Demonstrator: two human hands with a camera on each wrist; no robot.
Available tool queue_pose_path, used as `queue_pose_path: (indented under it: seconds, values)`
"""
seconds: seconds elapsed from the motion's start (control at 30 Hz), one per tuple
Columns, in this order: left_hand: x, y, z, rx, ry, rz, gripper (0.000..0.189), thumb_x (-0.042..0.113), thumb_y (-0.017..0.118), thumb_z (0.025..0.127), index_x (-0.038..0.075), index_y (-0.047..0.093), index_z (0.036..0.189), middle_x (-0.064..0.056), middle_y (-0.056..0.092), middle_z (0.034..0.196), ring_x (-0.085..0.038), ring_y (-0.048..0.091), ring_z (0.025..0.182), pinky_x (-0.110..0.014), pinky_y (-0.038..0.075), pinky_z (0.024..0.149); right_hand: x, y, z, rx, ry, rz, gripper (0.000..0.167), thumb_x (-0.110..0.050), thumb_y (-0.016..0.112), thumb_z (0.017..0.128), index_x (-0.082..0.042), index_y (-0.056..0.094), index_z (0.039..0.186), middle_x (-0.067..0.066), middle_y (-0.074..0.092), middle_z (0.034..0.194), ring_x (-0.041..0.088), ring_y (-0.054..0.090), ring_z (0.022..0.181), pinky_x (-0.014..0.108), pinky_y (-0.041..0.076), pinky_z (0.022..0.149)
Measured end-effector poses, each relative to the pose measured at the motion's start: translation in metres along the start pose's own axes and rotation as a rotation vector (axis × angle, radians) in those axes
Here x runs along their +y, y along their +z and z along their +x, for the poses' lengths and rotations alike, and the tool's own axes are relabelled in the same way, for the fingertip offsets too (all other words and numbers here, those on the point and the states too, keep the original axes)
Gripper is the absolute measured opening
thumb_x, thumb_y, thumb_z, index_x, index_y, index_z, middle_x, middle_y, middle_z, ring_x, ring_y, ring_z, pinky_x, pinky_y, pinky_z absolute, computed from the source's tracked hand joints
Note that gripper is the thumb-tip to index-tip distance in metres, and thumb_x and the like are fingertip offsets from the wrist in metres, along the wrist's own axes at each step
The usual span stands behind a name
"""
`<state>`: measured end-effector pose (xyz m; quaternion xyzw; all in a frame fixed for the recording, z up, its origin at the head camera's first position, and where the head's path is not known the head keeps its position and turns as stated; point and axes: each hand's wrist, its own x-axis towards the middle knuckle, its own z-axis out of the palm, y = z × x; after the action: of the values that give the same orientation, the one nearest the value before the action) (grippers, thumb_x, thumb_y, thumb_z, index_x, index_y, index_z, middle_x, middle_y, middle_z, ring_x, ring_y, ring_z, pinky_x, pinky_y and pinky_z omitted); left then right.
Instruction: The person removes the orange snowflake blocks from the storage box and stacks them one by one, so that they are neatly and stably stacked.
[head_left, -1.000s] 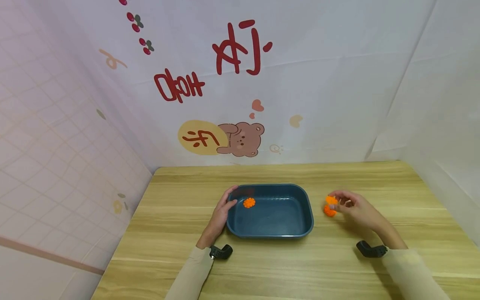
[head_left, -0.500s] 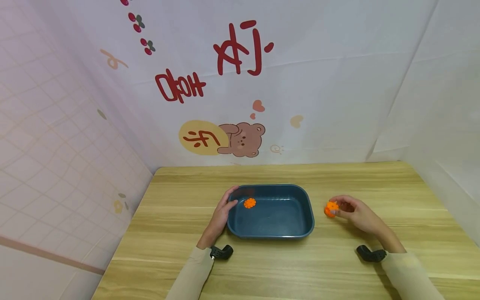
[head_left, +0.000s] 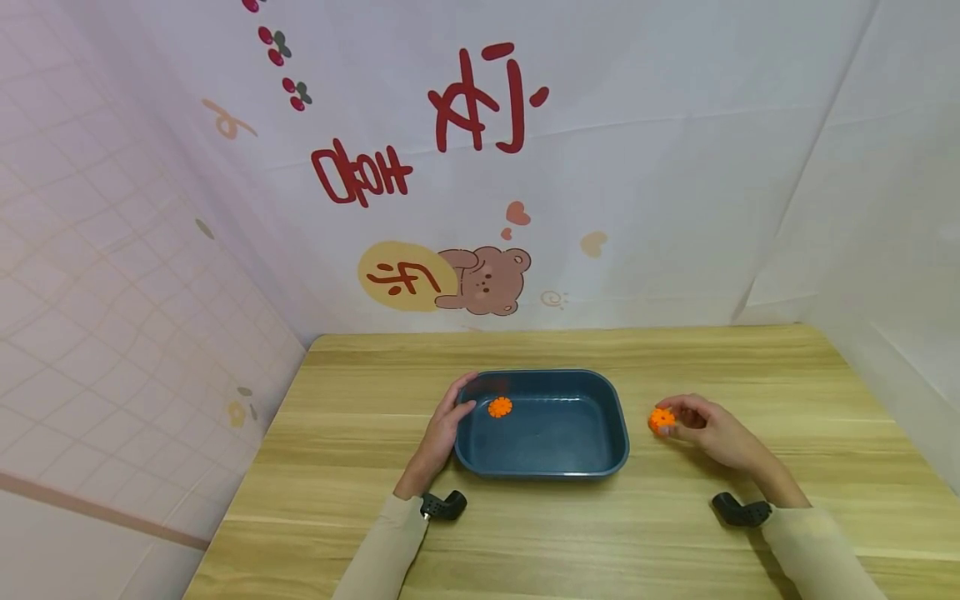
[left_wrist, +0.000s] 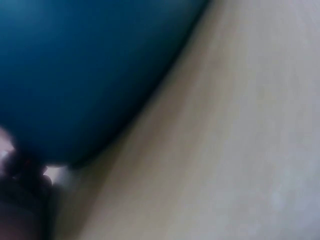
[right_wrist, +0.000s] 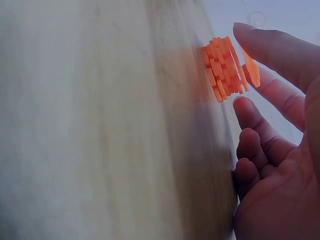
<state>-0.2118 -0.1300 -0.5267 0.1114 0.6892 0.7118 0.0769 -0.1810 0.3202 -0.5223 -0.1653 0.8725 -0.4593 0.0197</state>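
My left hand [head_left: 439,433] grips the left side of a dark blue rectangular tray [head_left: 558,437], thumb over the rim. One orange notched disc [head_left: 500,407], shaped like a snowflake building piece, lies inside near the back left. To the tray's right, my right hand [head_left: 716,433] pinches another orange notched disc [right_wrist: 253,72] between thumb and forefinger. Directly beneath it stands a short stack of similar orange discs [right_wrist: 222,70] on the table; a narrow gap shows between them in the right wrist view. The left wrist view holds only the tray's blurred outer wall [left_wrist: 75,75] and tabletop.
The wooden table [head_left: 570,542] ends at a white printed cloth wall [head_left: 660,183] behind it. A second cloth wall [head_left: 97,275] rises along the left side. Black wrist camera mounts [head_left: 444,505] sit on both forearms.
My right hand has lowered its disc from above and behind the stack to just over it, so it now covers the stack in the head view. My left hand and the tray stay put.
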Motion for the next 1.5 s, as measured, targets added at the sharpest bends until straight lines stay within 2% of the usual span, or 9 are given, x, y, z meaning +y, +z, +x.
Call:
queue_pose_path:
  seconds: [0.7,1.07,1.23,1.5]
  values:
    - [-0.002,-0.002,0.0,-0.001,0.005,0.003,0.046,0.011,0.042,0.104,0.017,0.043,0.149,0.0,0.032,0.159,-0.019,0.026,0.145,-0.045,0.014,0.12,-0.002,0.002,0.0,-0.01,0.007,-0.033,0.033,-0.018,0.075,0.088,-0.009,0.066,0.118,0.005,0.057,0.093,0.011,0.048,0.077,0.024,0.04,0.066]
    - [0.001,-0.002,0.0,0.015,0.009,-0.011,0.046,0.009,0.043,0.103,0.015,0.043,0.149,-0.001,0.034,0.158,-0.02,0.027,0.145,-0.045,0.015,0.12,-0.002,-0.006,0.01,-0.046,-0.012,-0.024,0.037,-0.012,0.074,0.088,-0.004,0.063,0.123,0.007,0.057,0.096,0.012,0.05,0.078,0.024,0.043,0.067]
    - [-0.001,-0.002,0.0,0.001,0.005,-0.016,0.047,0.01,0.043,0.103,0.012,0.041,0.151,-0.001,0.033,0.159,-0.02,0.027,0.145,-0.045,0.016,0.12,-0.009,-0.01,0.013,-0.055,-0.001,-0.039,0.038,-0.01,0.072,0.089,-0.003,0.062,0.125,0.011,0.057,0.1,0.013,0.052,0.082,0.024,0.045,0.069]
    - [-0.002,-0.002,0.0,0.004,0.003,-0.011,0.046,0.011,0.043,0.103,0.015,0.042,0.15,-0.002,0.033,0.158,-0.022,0.027,0.145,-0.046,0.015,0.12,-0.029,-0.012,0.028,-0.058,0.005,-0.066,0.042,-0.021,0.075,0.088,-0.005,0.062,0.126,0.014,0.056,0.102,0.015,0.05,0.081,0.026,0.042,0.066]
